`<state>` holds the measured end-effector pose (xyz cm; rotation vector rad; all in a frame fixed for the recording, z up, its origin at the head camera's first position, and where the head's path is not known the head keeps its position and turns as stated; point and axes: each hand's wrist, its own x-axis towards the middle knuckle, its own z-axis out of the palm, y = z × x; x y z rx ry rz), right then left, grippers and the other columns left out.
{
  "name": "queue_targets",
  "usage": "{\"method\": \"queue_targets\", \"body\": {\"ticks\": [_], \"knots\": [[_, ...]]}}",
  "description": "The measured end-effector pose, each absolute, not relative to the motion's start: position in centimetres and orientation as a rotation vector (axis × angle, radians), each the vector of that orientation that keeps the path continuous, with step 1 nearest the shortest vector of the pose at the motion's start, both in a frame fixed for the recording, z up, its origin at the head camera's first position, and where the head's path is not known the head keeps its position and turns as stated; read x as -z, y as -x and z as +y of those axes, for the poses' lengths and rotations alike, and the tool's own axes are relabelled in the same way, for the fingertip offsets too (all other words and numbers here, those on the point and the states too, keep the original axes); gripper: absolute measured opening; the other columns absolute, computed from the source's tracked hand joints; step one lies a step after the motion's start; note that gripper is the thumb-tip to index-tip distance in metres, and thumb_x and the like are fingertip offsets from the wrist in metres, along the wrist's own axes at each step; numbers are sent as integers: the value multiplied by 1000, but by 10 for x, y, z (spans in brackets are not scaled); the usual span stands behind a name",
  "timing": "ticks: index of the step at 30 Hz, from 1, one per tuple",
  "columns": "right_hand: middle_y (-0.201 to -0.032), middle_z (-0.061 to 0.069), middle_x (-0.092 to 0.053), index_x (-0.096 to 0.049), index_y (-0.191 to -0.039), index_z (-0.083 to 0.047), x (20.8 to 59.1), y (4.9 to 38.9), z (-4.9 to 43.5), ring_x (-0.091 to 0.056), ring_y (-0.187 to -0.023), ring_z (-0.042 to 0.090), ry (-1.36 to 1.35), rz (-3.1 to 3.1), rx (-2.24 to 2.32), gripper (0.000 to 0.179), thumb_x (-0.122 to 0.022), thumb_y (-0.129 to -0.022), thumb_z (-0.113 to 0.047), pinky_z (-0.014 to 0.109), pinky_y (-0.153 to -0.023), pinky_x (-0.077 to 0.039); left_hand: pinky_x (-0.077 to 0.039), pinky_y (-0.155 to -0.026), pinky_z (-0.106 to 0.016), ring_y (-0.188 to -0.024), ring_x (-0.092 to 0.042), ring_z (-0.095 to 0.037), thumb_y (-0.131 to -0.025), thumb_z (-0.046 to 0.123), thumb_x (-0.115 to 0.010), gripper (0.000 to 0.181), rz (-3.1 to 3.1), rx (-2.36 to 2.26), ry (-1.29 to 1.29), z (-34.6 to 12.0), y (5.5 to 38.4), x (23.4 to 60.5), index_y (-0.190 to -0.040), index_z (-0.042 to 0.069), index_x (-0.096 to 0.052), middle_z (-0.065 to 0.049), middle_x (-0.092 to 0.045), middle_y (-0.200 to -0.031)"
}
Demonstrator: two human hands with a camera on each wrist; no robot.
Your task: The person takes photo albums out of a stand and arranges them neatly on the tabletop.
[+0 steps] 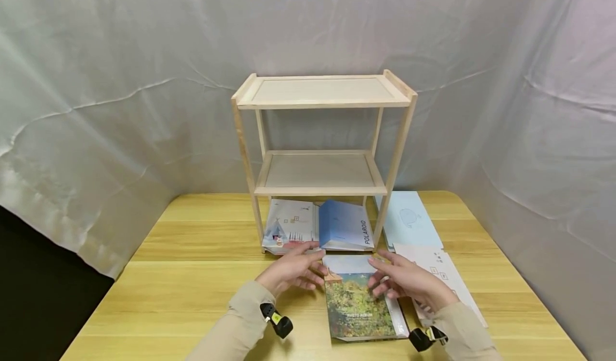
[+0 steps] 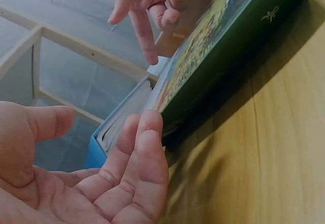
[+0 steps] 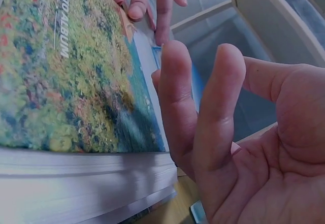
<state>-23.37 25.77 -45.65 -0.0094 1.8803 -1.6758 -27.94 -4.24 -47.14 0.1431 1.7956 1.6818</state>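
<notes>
Across the wooden table point(image 1: 159, 286), flanking the photo album point(image 1: 358, 315) — flat, just in front of the shelf point(image 1: 324, 171) — with left hand point(image 1: 293, 269) and right hand point(image 1: 409, 278), loosely spread, seemingly at the gripping stage, likely calling for a firm clasp next.

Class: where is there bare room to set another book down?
Bare: the table left of the rack and left hand, plus the top shelf and middle shelf. Crowded: below the middle shelf, with a white album and blue album; in front, the photo album between left hand and right hand; at right, a pale blue book and white book.
</notes>
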Motion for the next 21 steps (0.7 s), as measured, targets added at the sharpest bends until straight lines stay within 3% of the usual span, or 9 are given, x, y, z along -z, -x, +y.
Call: {"method": "queue_targets", "body": {"ticks": [13, 21], "knots": [[-96, 4, -72, 6, -169, 3, 465, 249, 257, -70, -71, 4, 39, 1842, 1695, 90, -49, -115, -44, 13, -55, -54, -60, -60, -26, -67, -67, -14, -114, 39, -55, 78, 1848, -1591, -156, -38, 294, 469, -173, 10, -13, -13, -76, -100], [-92, 3, -73, 0, -168, 6, 464, 255, 256, -70, -69, 3, 9, 1858, 1685, 88, -50, -115, -43, 13, -54, -53, -61, -64, -27, -70, -68, -16, -113, 38, -55, 80, 1881, -1541, -157, -34, 298, 464, -172, 5, -13, -15, -76, -104]]}}
